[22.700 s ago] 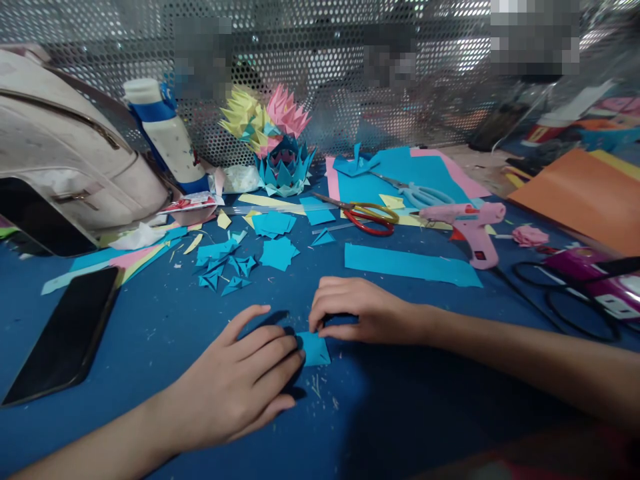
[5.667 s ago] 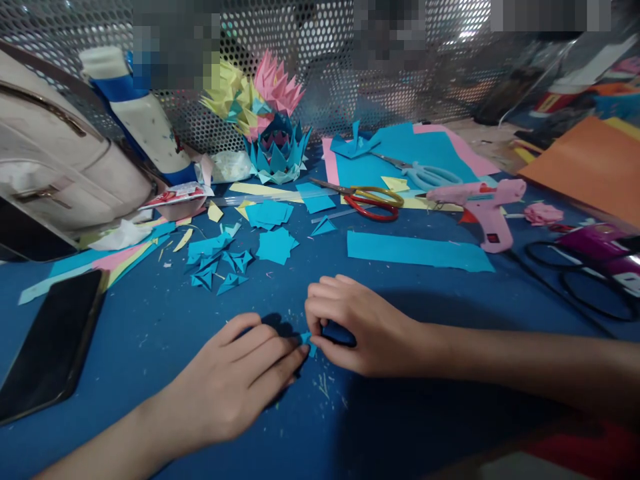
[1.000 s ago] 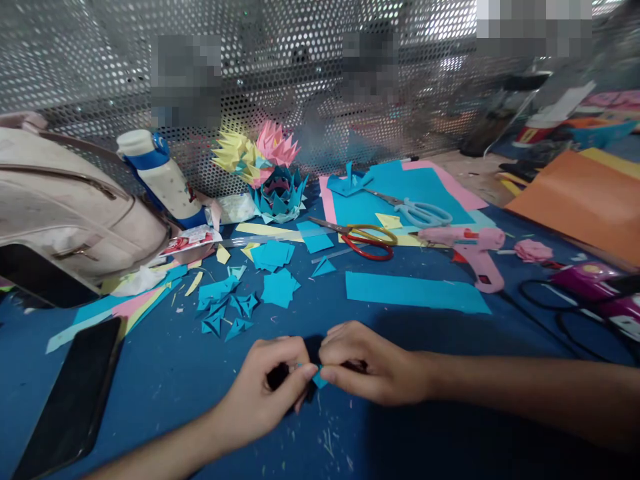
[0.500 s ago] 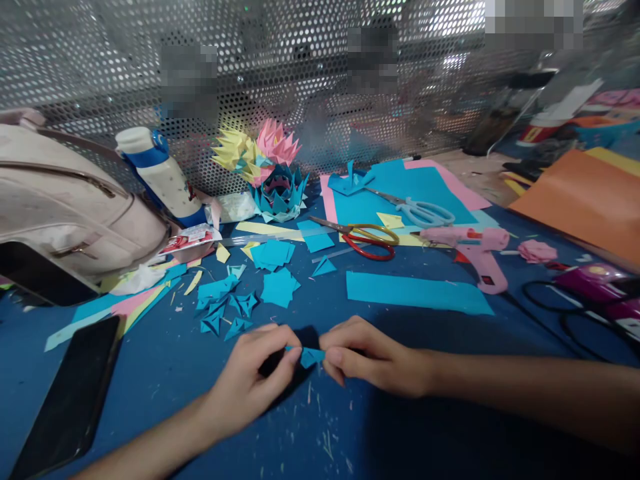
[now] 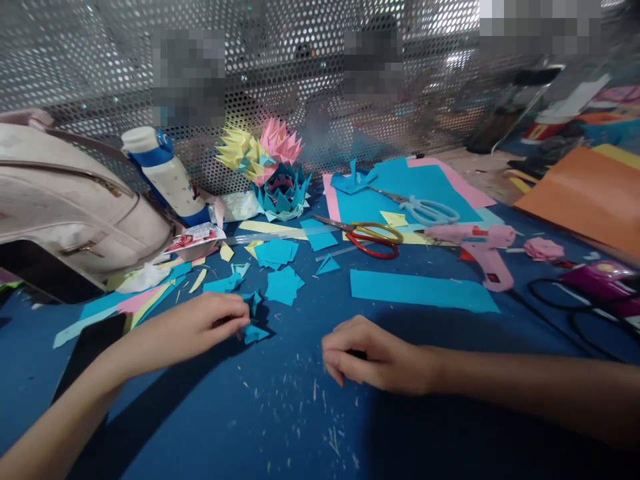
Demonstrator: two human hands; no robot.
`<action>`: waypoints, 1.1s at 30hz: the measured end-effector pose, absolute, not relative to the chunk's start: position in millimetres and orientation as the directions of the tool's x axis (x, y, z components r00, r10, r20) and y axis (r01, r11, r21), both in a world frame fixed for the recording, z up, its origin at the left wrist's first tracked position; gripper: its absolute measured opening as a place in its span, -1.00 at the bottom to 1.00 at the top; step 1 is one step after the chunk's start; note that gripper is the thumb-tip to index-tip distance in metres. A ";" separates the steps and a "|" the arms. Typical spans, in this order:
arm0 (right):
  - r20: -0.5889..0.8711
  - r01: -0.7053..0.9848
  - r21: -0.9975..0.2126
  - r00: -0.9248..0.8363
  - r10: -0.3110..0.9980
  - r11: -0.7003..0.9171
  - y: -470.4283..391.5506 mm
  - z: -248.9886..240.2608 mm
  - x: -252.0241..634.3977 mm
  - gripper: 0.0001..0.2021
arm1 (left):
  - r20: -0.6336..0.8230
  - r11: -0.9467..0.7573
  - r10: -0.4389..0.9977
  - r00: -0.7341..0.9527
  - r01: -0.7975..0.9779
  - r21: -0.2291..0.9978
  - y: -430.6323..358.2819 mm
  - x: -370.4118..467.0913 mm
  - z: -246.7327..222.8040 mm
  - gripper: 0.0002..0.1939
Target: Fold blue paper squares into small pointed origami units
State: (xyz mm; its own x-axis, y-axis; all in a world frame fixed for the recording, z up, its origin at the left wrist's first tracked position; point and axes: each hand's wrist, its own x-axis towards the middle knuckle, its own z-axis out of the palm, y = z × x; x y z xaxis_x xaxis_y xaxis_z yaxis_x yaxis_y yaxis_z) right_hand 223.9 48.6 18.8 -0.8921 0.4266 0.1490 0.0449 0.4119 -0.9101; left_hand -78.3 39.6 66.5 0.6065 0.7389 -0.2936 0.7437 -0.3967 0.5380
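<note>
My left hand (image 5: 217, 319) is over a small pile of folded blue paper pieces, its thumb and fingers pinched together. At its fingertips is a folded blue paper piece (image 5: 256, 334), low against the table; the hand hides most of the pile. Part of another folded piece (image 5: 254, 301) shows just behind the fingers. My right hand (image 5: 357, 357) rests on the table with curled fingers, and nothing shows in them. Beyond the hands lie blue paper squares (image 5: 284, 285), a small blue paper triangle (image 5: 328, 265) and a long blue paper strip (image 5: 423, 291).
Red-and-yellow-handled scissors (image 5: 373, 240), blue-handled scissors (image 5: 430, 210) and a pink glue gun (image 5: 487, 250) lie farther back. Paper flowers (image 5: 280, 190) stand by the perforated metal panel. A bottle (image 5: 165, 177), a bag (image 5: 75, 193) and a phone (image 5: 93, 350) are on the left.
My left hand has moved left and away from me, carrying the folded blue piece from between both hands to the pile. My right hand has let go of it and stayed put.
</note>
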 end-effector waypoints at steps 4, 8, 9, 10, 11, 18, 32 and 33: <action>0.158 0.042 -0.903 -0.893 0.421 0.428 48.0 16.7 223.3 -0.61 | -0.335 -0.397 0.704 0.626 0.739 0.545 40.5 -85.8 64.3 -0.68; 0.151 0.056 -0.895 -0.895 0.420 0.442 47.9 14.9 223.4 -0.61 | -0.360 -0.376 0.708 0.608 0.755 0.536 43.1 -94.5 64.6 -0.69; 0.151 0.058 -0.894 -0.895 0.419 0.445 48.0 14.6 223.5 -0.61 | -0.369 -0.369 0.708 0.602 0.760 0.535 43.9 -96.4 64.1 -0.69; 0.150 0.060 -0.892 -0.896 0.418 0.448 48.1 14.4 223.5 -0.61 | -0.379 -0.361 0.707 0.597 0.765 0.534 44.5 -98.0 63.4 -0.70; 0.149 0.062 -0.890 -0.897 0.416 0.451 48.2 14.2 223.6 -0.62 | -0.389 -0.353 0.705 0.593 0.769 0.533 44.9 -99.3 62.4 -0.71; 0.179 0.039 -0.881 -0.895 0.408 0.471 47.5 13.1 223.7 -0.62 | -0.400 -0.322 0.745 0.534 0.813 0.485 44.1 -101.5 63.3 -0.82; 0.223 0.013 -0.861 -0.888 0.402 0.508 47.7 10.5 221.9 -0.63 | -0.412 -0.317 0.759 0.504 0.839 0.442 43.5 -99.4 75.8 -0.87; 0.222 0.014 -0.861 -0.889 0.400 0.509 47.8 10.5 221.8 -0.63 | -0.411 -0.321 0.756 0.510 0.835 0.446 43.2 -98.8 76.1 -0.87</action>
